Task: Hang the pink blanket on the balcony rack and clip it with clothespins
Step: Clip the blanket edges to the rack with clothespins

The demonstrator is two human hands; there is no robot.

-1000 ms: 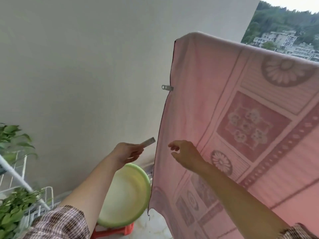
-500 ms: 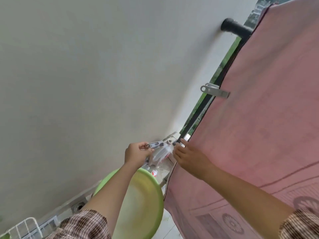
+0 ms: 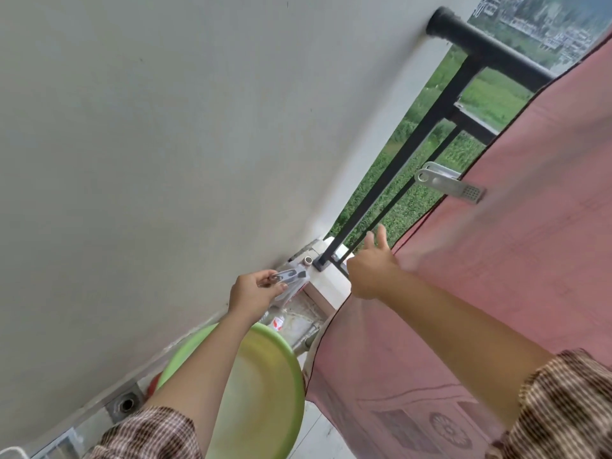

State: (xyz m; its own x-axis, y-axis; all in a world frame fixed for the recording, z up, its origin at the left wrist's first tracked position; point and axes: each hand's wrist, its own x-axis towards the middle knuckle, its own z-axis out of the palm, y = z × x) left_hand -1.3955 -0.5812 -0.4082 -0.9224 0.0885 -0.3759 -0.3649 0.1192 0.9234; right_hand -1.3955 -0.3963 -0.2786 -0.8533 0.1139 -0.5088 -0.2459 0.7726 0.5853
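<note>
- Pink blanket (image 3: 496, 260) hangs to the right of both hands, filling that side of the view; its top and right part run out of the frame, so what carries it cannot be seen.
- Left hand (image 3: 255, 289), reaching from a plaid sleeve, pinches a loose clothespin (image 3: 288, 276) between thumb and fingers, short of the blanket's edge.
- Right hand (image 3: 371, 270) is spread, thumb raised, at the blanket's dark-trimmed left edge; motion blur hides whether the fingers touch the cloth.
- The two hands are apart, the left one lower and nearer the wall (image 3: 165, 127).
- Above the right hand, a clipped clothespin (image 3: 447, 187), grey, bites the same edge of the blanket.
- Beyond the hands stands a black railing (image 3: 430, 127), its right end covered by the blanket.
- Just past the loose clothespin lies something clear and pale, too blurred to name.
- Below the left forearm a green basin (image 3: 265, 376) sits, partly hidden by the arm and cut off at the bottom.
</note>
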